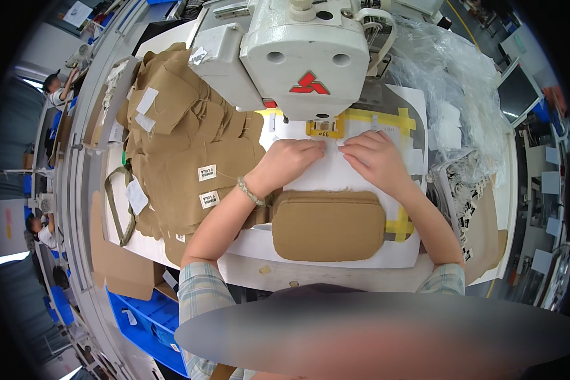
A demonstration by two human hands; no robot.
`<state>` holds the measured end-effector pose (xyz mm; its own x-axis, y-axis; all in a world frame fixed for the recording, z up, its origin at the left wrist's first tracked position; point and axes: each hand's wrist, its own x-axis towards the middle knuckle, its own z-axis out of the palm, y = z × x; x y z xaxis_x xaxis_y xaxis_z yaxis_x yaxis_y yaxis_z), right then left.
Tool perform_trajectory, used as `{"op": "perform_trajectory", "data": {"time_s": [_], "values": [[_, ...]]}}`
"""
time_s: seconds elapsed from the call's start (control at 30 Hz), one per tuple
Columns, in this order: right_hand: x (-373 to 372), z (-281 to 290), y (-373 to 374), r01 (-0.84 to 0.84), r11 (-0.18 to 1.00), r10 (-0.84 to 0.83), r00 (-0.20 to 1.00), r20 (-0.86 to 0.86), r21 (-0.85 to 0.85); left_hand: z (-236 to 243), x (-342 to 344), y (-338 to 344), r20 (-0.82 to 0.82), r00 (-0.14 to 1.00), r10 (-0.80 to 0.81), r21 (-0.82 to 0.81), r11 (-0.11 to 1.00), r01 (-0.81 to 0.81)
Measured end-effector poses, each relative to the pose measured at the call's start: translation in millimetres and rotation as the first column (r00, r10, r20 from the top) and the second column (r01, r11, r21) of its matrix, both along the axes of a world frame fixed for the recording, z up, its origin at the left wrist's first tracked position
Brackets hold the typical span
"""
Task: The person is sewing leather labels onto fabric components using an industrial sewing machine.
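My left hand (pixel 291 158), with a braided bracelet at the wrist, has its fingers bent together over the white work sheet (pixel 323 178), just below a yellow sewing template (pixel 324 128). My right hand (pixel 377 158) is bent the same way just right of it, fingertips on the sheet. Whatever small thing is between the fingertips of either hand is too small to make out. A large white sewing machine (pixel 304 50) stands over the template. A stack of rounded tan fabric panels (pixel 328 228) lies nearer me, between my forearms.
Piled tan pieces (pixel 177 177) with white labels fill the left, beside an olive strap (pixel 113 202). Clear plastic wrapping (pixel 462 82) and a label bundle (pixel 462 215) lie right. Blue bins (pixel 139 323) sit lower left. Two people (pixel 60 92) (pixel 43 231) work far left.
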<state>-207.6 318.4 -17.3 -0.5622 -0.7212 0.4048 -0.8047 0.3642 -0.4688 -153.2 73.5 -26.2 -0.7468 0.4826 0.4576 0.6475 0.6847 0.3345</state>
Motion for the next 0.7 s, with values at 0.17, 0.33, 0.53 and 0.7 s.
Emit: {"op": "perform_trajectory", "data": {"time_s": [0.17, 0.33, 0.53, 0.7], "values": [[0.8, -13.0, -6.1, -0.089, 0.992, 0.108, 0.968, -0.225, 0.09, -1.7, -1.9, -1.6, 0.019, 1.0, 0.01, 0.013, 1.0, -0.01], [5.0, -14.0, -9.2, -0.043, 0.985, 0.091, 0.95, -0.3, 0.165, 1.6, 2.7, 0.5, 0.074, 0.997, -0.025, 0.002, 1.0, 0.025], [8.4, -11.8, -10.1, -0.007, 0.986, 0.047, 0.97, -0.239, 0.164, 0.5, 8.7, -5.7, 0.102, 0.994, -0.041, -0.088, 0.995, 0.05], [8.2, -14.3, -10.1, 0.019, 0.984, 0.011, 0.986, -0.167, 0.176, 1.3, 7.8, -9.0, 0.2, 0.98, -0.014, -0.146, 0.988, 0.044]]}}
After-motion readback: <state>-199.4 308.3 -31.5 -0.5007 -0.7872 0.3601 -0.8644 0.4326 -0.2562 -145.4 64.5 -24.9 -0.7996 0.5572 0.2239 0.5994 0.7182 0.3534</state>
